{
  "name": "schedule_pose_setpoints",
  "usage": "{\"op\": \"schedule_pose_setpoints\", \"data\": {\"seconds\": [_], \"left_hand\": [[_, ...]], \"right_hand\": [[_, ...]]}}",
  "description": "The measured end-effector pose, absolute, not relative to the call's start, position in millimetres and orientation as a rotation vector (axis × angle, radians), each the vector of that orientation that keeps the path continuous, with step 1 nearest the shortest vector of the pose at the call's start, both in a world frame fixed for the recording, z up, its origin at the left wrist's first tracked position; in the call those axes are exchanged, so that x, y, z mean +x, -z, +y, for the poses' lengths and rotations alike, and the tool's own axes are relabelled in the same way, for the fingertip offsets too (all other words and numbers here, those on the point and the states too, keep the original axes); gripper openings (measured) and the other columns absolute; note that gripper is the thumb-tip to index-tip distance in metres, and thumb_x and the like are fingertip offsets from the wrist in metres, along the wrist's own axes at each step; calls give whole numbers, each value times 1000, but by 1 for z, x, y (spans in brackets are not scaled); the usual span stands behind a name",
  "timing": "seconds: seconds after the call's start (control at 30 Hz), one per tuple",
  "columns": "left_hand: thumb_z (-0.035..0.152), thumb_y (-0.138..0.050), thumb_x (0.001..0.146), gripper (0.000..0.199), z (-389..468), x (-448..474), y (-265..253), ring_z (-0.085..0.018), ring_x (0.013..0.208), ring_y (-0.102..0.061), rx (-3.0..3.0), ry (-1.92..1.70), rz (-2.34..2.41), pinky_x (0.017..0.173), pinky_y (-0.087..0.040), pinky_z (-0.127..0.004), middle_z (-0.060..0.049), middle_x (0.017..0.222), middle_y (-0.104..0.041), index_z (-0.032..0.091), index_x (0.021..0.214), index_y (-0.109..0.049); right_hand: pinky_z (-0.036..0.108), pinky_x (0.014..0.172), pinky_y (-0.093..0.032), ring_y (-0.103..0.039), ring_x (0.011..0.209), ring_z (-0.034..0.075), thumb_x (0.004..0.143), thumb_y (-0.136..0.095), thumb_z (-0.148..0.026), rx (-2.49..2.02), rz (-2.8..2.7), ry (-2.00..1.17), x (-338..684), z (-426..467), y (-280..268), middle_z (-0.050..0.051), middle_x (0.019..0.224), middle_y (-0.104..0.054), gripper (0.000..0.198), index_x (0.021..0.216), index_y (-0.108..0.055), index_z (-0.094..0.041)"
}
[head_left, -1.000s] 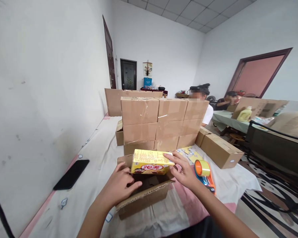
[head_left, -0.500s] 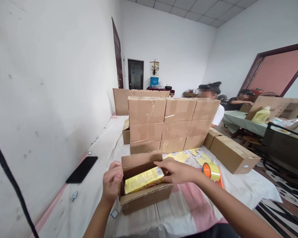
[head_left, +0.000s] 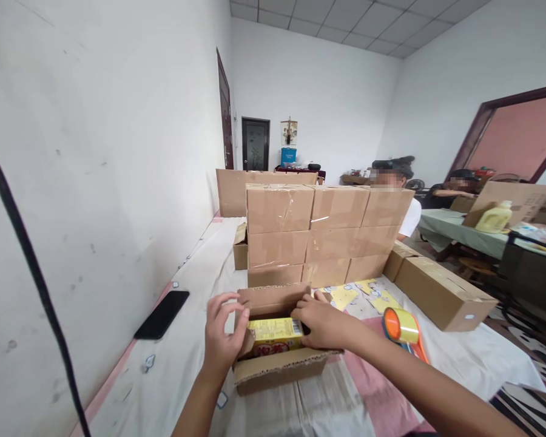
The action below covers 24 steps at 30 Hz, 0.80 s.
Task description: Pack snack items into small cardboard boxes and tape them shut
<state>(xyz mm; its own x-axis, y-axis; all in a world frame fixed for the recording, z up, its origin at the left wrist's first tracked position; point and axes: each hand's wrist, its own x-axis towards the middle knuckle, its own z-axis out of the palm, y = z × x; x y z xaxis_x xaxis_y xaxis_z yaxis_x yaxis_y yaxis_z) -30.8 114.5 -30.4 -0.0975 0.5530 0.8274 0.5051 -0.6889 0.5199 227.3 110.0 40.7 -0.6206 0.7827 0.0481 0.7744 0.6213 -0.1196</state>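
A small open cardboard carton (head_left: 282, 370) stands on the cloth in front of me, its long flaps raised. Inside it lies a yellow printed box (head_left: 275, 331) with red lettering on its near side and a barcode at the right end. My right hand (head_left: 323, 321) grips the yellow box at that right end, with some fingers hidden by the carton. At the carton's left end, my left hand (head_left: 225, 331) has its fingers and thumb apart, curved beside the side flap.
Stacked taped cartons (head_left: 279, 209) form a wall behind the carton. To the right are a tape dispenser (head_left: 403, 328) and a long carton (head_left: 441, 291). A black phone (head_left: 162, 314) lies left, near the wall. Two people sit beyond, and a detergent bottle (head_left: 495, 217) stands on another table.
The yellow box has gone from tilted to lower and more level in the carton, its red-lettered side now showing. My left hand has loosened from a closed grip. The view has shifted slightly.
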Motion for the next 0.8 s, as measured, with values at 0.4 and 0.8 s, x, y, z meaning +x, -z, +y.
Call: {"op": "schedule_pose_setpoints", "data": {"seconds": [0.4, 0.8], "left_hand": [[49, -80, 74, 76, 160, -12, 59, -30, 123, -63, 1269, -1404, 1143, 108, -46, -45, -16, 130, -66, 22, 138, -49], [48, -65, 70, 38, 168, 33, 57, -29, 100, -71, 1066, -1486, 1011, 96, -50, -42, -12, 107, -78, 17, 89, -74]], "right_hand": [[59, 125, -25, -40, 148, 29, 101, -35, -62, -1337, -1615, -830, 283, 57, 35, 6, 154, -52, 55, 135, -66, -30], [62, 121, -26, -36, 150, 33, 91, -30, -80, -1067, -1917, -685, 329, 60, 34, 9, 156, -49, 76, 148, -53, -35]]}}
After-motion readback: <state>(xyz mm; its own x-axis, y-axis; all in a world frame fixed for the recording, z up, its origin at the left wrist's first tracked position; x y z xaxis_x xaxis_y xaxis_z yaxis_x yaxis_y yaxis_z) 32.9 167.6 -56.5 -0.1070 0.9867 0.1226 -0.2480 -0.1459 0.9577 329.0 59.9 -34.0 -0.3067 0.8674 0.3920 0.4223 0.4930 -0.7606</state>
